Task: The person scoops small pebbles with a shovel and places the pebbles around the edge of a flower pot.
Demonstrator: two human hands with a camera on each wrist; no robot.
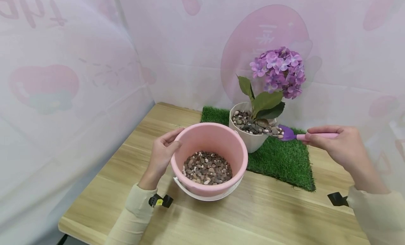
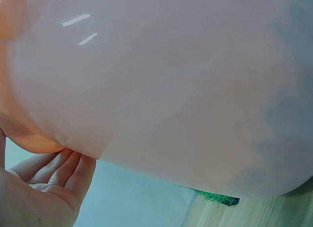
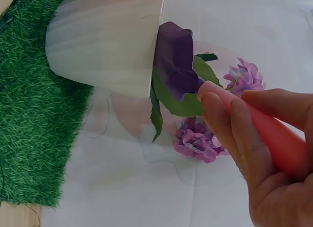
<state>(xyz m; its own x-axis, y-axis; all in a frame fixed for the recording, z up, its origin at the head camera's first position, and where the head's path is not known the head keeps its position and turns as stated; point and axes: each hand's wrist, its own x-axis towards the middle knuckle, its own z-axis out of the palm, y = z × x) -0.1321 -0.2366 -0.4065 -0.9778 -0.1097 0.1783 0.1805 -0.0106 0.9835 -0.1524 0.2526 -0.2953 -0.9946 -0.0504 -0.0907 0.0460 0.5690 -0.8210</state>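
A pink bucket (image 1: 209,188) with a white handle stands on the table, holding brown and white pebbles (image 1: 209,169) at its bottom. My left hand (image 1: 162,155) grips its left rim; in the left wrist view the fingers (image 2: 78,175) lie against the bucket's outer wall (image 2: 171,100). By its pink handle, my right hand (image 1: 340,144) holds a small purple-bladed trowel (image 1: 287,133). Pebbles lie at the blade's tip, over the right rim of a white flowerpot (image 1: 254,143). In the pot a purple hydrangea (image 1: 280,71) rises from pebbles (image 1: 248,123).
Under and around the pot lies a green artificial grass mat (image 1: 284,164). The wooden table (image 1: 253,213) ends at the left and back, where white printed cloth (image 1: 177,55) hangs. Black straps with small mounts sit at both wrists.
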